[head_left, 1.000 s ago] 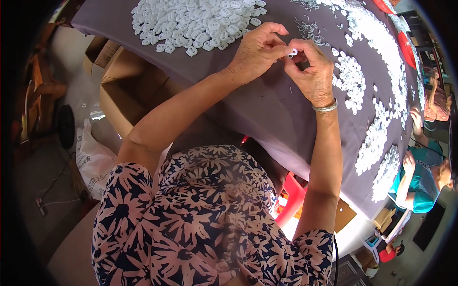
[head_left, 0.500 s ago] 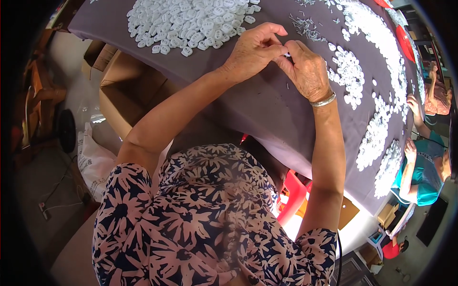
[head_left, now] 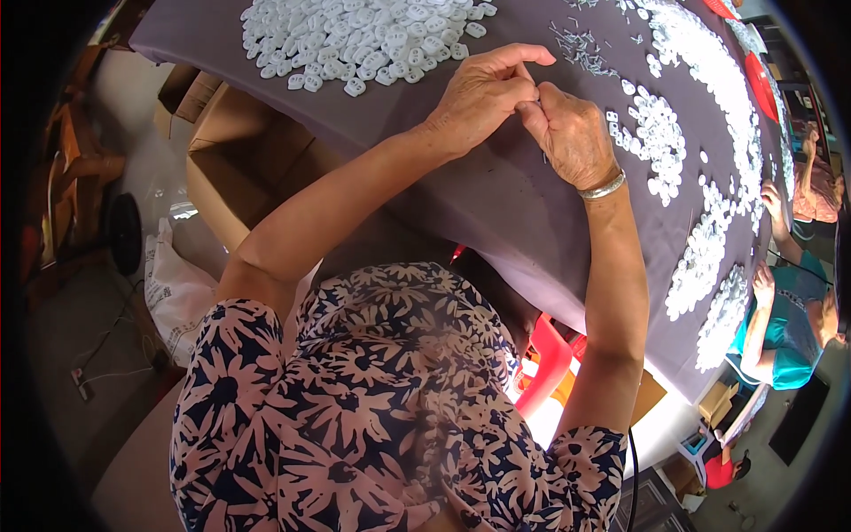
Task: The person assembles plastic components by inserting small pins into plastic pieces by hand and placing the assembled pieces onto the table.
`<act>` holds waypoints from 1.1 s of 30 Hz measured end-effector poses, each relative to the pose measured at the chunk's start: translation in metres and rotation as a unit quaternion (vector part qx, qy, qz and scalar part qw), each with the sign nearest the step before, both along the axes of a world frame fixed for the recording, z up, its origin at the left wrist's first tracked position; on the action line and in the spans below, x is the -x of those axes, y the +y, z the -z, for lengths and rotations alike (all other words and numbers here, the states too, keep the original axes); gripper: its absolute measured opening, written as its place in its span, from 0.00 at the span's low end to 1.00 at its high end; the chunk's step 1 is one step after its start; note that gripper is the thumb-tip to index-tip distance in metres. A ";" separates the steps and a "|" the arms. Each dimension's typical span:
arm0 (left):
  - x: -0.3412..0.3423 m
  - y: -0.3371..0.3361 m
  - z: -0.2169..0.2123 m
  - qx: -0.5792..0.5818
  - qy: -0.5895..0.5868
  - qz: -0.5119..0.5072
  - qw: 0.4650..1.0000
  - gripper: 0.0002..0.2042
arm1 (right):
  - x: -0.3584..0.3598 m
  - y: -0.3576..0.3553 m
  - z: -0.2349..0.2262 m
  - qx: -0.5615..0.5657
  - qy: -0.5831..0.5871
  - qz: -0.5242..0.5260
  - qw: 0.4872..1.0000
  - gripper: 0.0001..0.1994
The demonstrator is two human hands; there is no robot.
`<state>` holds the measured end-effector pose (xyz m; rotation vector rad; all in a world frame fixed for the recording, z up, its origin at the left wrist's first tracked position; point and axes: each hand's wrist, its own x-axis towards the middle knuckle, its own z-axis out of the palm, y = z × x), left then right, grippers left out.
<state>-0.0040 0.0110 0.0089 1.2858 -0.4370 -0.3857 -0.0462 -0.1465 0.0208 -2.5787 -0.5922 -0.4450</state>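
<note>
My left hand [head_left: 486, 96] and my right hand [head_left: 574, 135] meet fingertip to fingertip above the dark tablecloth [head_left: 496, 199]. Both are closed in a pinch, and whatever sits between the fingertips is hidden by them. To the left of my hands lies a big heap of small white plastic pieces [head_left: 363, 40] with holes. Beyond my right hand is a scatter of thin grey metal pins [head_left: 583, 51]. A smaller cluster of white pieces [head_left: 658, 142] lies just right of my right wrist, which wears a silver bangle [head_left: 605, 186].
More white piles [head_left: 705, 244] run along the table's right side, with a red tray [head_left: 761, 84] behind. A co-worker in a teal shirt [head_left: 784, 310] has hands at that edge. An open cardboard box [head_left: 235, 164] stands below left, and a red stool [head_left: 545, 363] below the table.
My pinched fingertips have drawn closer together, and the white bit that showed between them is now hidden. The view has shifted slightly.
</note>
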 end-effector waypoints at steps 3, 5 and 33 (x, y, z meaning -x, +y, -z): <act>0.003 0.002 -0.003 -0.004 0.014 -0.004 1.000 0.16 | 0.002 0.004 -0.001 -0.005 0.010 -0.005 1.000 0.13; 0.004 0.005 -0.005 0.008 0.023 -0.003 1.000 0.16 | 0.002 0.006 -0.003 -0.004 0.017 -0.007 1.000 0.13; -0.058 0.020 -0.011 0.275 -0.320 -0.215 0.881 0.08 | -0.018 -0.093 -0.003 -0.352 -0.265 0.286 0.851 0.08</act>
